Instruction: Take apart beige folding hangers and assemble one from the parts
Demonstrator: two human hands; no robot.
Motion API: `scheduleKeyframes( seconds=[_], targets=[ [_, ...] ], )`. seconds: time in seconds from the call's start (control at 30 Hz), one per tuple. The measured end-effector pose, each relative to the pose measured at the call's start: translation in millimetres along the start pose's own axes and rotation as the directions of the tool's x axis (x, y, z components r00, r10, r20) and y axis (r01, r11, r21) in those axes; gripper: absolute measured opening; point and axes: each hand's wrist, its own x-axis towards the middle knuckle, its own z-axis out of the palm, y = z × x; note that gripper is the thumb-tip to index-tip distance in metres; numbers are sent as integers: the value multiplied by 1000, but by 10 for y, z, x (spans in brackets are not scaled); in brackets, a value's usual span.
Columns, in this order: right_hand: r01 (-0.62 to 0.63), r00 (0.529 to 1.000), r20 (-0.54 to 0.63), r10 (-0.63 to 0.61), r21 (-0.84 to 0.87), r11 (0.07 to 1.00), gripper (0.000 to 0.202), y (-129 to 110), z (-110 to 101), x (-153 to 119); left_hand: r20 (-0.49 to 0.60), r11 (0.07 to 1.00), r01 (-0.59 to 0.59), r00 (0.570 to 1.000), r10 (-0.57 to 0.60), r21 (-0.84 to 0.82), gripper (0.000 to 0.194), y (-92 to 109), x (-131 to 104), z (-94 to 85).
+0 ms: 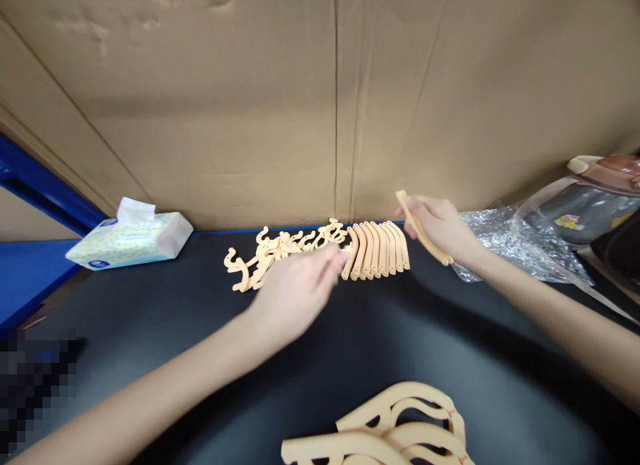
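Observation:
My right hand (pixel 435 226) is closed around a long, curved beige piece (pixel 425 235), raised above the black table. My left hand (pixel 300 288) is over the table, its fingers bunched beside the left end of a row of curved beige pieces (pixel 377 248); the fingertips are blurred, and what they hold, if anything, is too small to make out. Behind and left of my left hand lies a loose pile of small S-shaped beige pieces (pixel 245 275). Nearest to me, assembled-looking beige frames (pixel 370 445) overlap at the bottom edge.
A tissue pack (pixel 133 238) stands at the back left by a blue metal frame (pixel 45 185). Clear plastic wrap (pixel 525 248) and a transparent jug with a brown lid (pixel 585 205) are at the right. A cardboard wall (pixel 225 118) rises behind the black table (pixel 210 411).

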Motion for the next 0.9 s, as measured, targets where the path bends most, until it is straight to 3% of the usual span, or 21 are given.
scheduleKeyframes(
  seconds=[0.1, 0.23, 0.33, 0.4, 0.43, 0.5, 0.53, 0.57, 0.63, 0.67, 0.7, 0.77, 0.87, 0.9],
  targets=[
    [22, 991, -130, -22, -4, 1000, 31, 151, -152, 38, -108, 992, 71, 992, -60, 108, 45, -359, 128, -211],
    [145, 956, -222, -192, -212, 967, 21, 263, -183, -93, -56, 958, 263, 964, -258, 114, 40, -885, 274, -312],
    [367, 886, -97, -453, -451, 814, 14, 350, -111, -199, -210, 898, 279, 953, -217, 341, 39, -997, 284, -261],
    [497, 830, 61, -554, -532, 686, 14, 415, -44, -251, -303, 837, 257, 946, -116, 483, 46, -870, 218, -213],
    [536, 808, 124, -576, -562, 630, 16, 443, -10, -272, -287, 838, 232, 953, -94, 494, 47, -754, 158, -191],
    [570, 784, 203, -586, -609, 551, 19, 483, 55, -307, -99, 931, 85, 994, -53, 354, 41, -459, -14, -153],
    [580, 779, 230, -584, -621, 528, 21, 493, 83, -322, 86, 969, -3, 996, -18, 246, 40, -305, -117, -133],
    [589, 774, 252, -581, -623, 515, 22, 498, 107, -335, 259, 987, -64, 966, 24, 147, 43, -161, -222, -109],
    [615, 762, 282, -583, -598, 514, 24, 500, 144, -356, 566, 981, -184, 816, 115, 66, 48, 60, -403, -52],
    [624, 759, 288, -584, -579, 524, 25, 502, 156, -363, 663, 972, -224, 738, 127, 64, 47, 127, -468, -20],
    [627, 761, 292, -579, -559, 542, 26, 504, 164, -369, 726, 965, -257, 674, 136, 58, 45, 165, -513, 9],
    [620, 776, 297, -557, -521, 586, 28, 505, 171, -378, 783, 960, -265, 615, 94, 93, 44, 170, -556, 44],
    [589, 806, 282, -520, -456, 667, 28, 430, 176, -420, 792, 987, -144, 610, 26, 79, 30, 87, -573, 3],
    [574, 818, 268, -509, -424, 700, 27, 366, 182, -452, 771, 994, -100, 636, 38, 33, 22, 55, -575, -31]
  ],
)
